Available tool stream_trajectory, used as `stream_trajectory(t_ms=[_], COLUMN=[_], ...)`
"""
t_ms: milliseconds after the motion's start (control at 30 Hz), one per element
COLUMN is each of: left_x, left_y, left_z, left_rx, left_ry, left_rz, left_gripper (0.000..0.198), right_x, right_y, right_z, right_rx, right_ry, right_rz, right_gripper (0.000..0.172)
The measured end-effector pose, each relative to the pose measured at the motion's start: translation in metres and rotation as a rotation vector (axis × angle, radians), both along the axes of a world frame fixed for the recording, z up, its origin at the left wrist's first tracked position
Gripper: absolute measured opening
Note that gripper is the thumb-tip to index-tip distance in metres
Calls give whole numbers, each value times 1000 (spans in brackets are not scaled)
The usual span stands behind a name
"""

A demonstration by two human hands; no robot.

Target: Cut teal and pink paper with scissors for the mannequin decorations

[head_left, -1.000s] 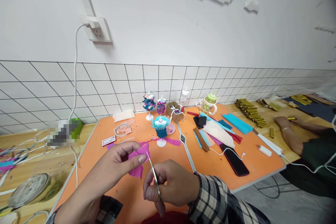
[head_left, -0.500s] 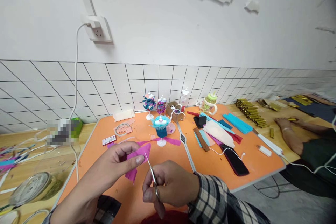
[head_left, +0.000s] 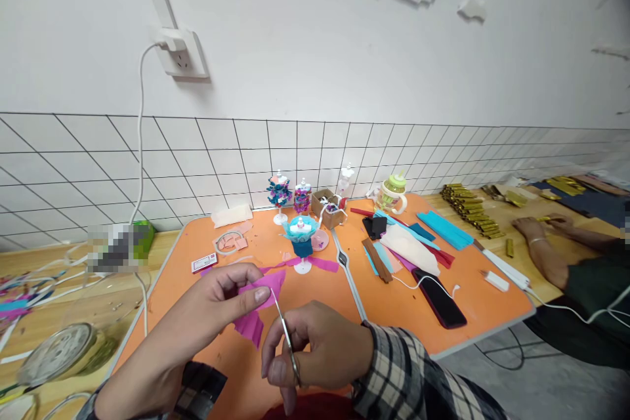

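Observation:
A piece of magenta crepe paper [head_left: 250, 327] is pinched between the thumb and fingers of my left hand [head_left: 231, 298], and part of it hangs below the thumb. My right hand [head_left: 319, 348] grips small metal scissors [head_left: 285, 331] by the handles. Their tips touch the paper beside my left thumb. Just beyond my hands stands a small white dress form [head_left: 302, 246] with a teal wrapped body and a light-blue frill on top. A magenta paper strip [head_left: 322, 265] lies at its base.
Behind are two decorated dress forms [head_left: 279, 193], a cardboard box [head_left: 329, 209] and a bottle [head_left: 394, 193]. Paper strips [head_left: 445, 230], a phone [head_left: 440, 298] and a glue gun [head_left: 504, 269] lie right on the orange table [head_left: 315, 315]. A co-worker's hands [head_left: 531, 230] handle gold pieces farther right.
The scissors have shifted slightly left against the magenta paper, and their tips now sit close to my left thumb. The paper's lower part hangs a little lower and farther right.

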State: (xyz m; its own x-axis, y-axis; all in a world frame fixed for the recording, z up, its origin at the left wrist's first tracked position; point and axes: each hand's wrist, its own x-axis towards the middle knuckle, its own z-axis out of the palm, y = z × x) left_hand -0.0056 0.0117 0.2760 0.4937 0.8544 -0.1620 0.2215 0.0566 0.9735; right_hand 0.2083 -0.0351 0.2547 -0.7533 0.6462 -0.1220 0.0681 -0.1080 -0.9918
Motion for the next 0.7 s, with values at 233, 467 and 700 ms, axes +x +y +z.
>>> stream_trajectory(t_ms=[233, 467, 700], left_x=[5, 3, 4], left_y=[1, 1, 3], left_z=[5, 3, 2], left_rx=[83, 98, 99], left_ry=[69, 81, 77], left_rz=[26, 9, 14], left_gripper=[37, 35, 34], right_x=[-2, -1, -1], right_y=[3, 2, 3], right_z=[-3, -3, -4], right_rx=[-12, -18, -3], right_ry=[-57, -9, -38], right_rz=[3, -3, -15], right_gripper=[30, 22, 18])
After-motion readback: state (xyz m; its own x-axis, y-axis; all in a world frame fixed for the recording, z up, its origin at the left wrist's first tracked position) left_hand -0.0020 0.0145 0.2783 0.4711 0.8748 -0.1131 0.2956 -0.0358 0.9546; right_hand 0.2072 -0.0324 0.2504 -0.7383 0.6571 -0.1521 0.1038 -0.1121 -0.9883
